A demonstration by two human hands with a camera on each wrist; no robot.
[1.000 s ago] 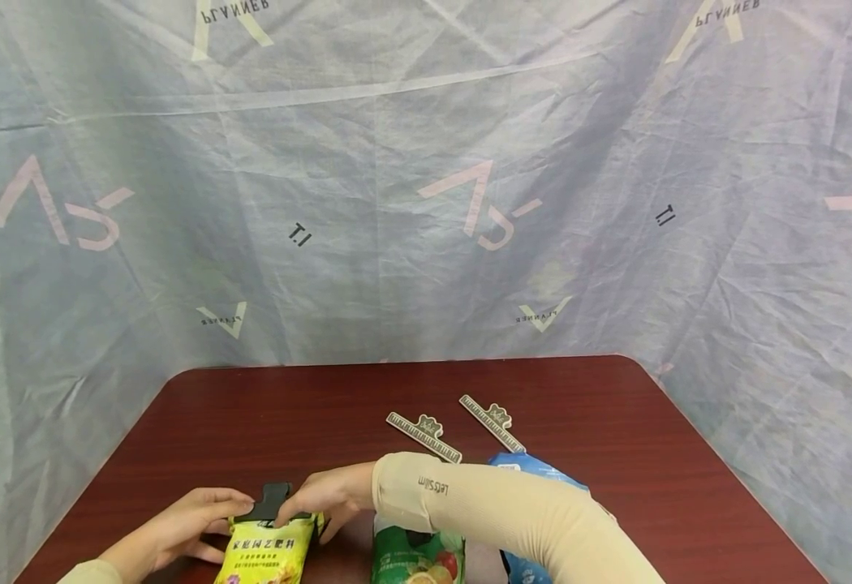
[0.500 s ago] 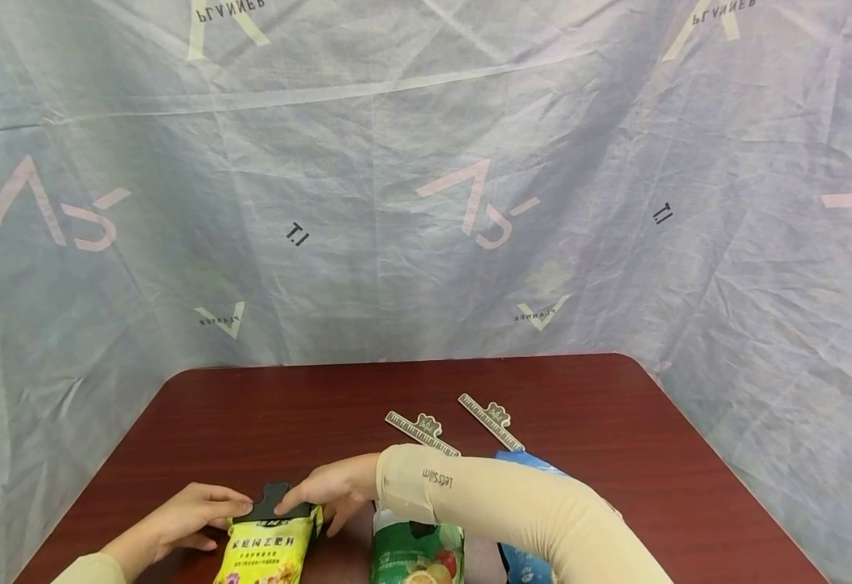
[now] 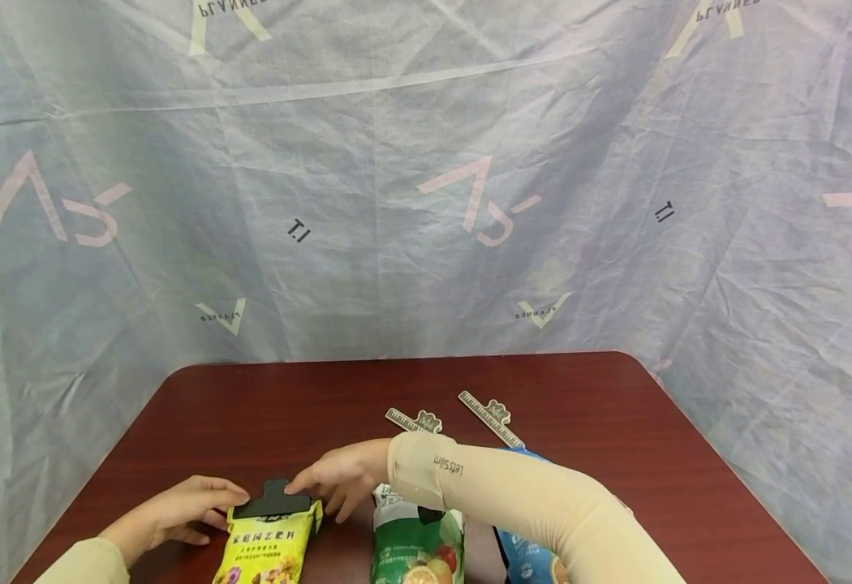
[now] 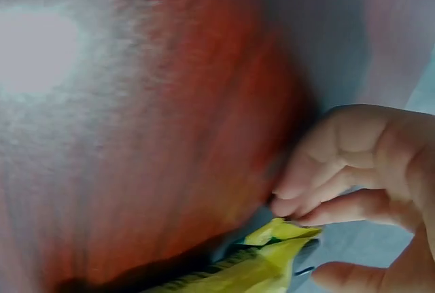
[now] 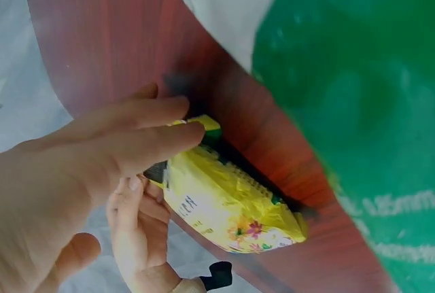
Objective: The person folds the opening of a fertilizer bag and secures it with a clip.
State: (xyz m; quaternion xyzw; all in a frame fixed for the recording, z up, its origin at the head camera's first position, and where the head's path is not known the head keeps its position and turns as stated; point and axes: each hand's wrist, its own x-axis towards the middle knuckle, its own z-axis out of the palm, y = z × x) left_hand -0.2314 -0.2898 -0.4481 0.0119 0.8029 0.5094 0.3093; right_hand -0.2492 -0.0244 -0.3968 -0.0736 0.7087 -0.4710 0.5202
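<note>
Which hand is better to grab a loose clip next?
Probably the right hand: it's closer to the nearer patterned clip, while the left hand is farther away, by the yellow fertilizer bag at its left corner.

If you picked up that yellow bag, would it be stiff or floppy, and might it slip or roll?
The yellow bag would probably be floppy, as its thin-looking plastic is creased. Its glossy surface might feel slippery. Lying broad side down on the table, it seems unlikely to roll.
</note>
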